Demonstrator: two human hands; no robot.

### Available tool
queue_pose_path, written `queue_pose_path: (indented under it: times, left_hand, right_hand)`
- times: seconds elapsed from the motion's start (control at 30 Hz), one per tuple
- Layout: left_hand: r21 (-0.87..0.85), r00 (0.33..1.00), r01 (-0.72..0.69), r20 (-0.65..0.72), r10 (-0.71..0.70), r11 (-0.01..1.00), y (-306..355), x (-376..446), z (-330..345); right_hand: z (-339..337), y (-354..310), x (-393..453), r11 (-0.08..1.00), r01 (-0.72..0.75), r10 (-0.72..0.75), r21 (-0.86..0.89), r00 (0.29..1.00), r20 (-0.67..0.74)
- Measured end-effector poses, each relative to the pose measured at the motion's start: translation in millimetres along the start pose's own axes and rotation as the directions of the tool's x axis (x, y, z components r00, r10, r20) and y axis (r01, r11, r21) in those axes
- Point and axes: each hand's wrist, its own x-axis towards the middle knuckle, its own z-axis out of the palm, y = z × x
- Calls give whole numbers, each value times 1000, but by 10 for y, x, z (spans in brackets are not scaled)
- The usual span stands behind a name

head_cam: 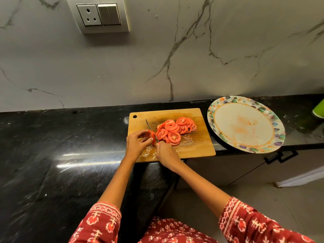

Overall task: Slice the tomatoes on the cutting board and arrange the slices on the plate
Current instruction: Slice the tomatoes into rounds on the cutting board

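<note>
Nearest the camera, two patterned red sleeves (245,223), bare forearms reaching forward over the black table (52,155).

Left hand (135,143) at the near left part of the wooden cutting board (198,148), fingers (142,135) curled round the last piece of tomato (152,136), pinning it upright on the wood. Right hand (166,152) just beside, fingers clenched round the handle of a knife (149,127); handle almost wholly hidden in the grip, only a trace of red showing. Blade thin and dark, running away from the hand toward the board's far left corner, its edge lying against the cut face of the held piece.

Wet pulp and juice on the board just below the hands. Near edge of the board jutting slightly past the edge of the table.

Right of the blade, a pile of tomato slices (175,128), overlapping one another in the middle of the board, cut faces up, seeds showing. Round hanging hole (134,116) in the board's far left corner.

Further right, a large plate (273,120) with a floral rim, apart from the board, bearing only faint orange smears; its near edge overhanging the table front. Beyond it, at the frame's right edge, part of a green object (319,110).

Below the plate, a cabinet front with a black handle (280,156).

Farthest back, a grey marbled wall (175,58) carrying a socket and switch panel (99,14).
</note>
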Motion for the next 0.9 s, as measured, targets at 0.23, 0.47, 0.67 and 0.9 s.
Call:
queue_pose_path:
  times: [0.23,0.47,0.67,0.9]
  left_hand:
    - [3,1000,-8,21,8,1000,12,11,-1]
    - [-13,1000,19,-5,-19,1000,39,-4,-37]
    - [-3,1000,-2,21,2,1000,31,19,-27]
    - [-6,1000,-14,-3,14,1000,59,25,-55]
  right_hand:
    - [7,60,-91,1000,2,-2,16,1000,26]
    - [-15,-73,53,999,-43,43,-2,997,70]
    - [4,-32,-2,999,-39,39,-9,999,20]
    - [-9,-31,-29,999,-40,40,-35,999,16]
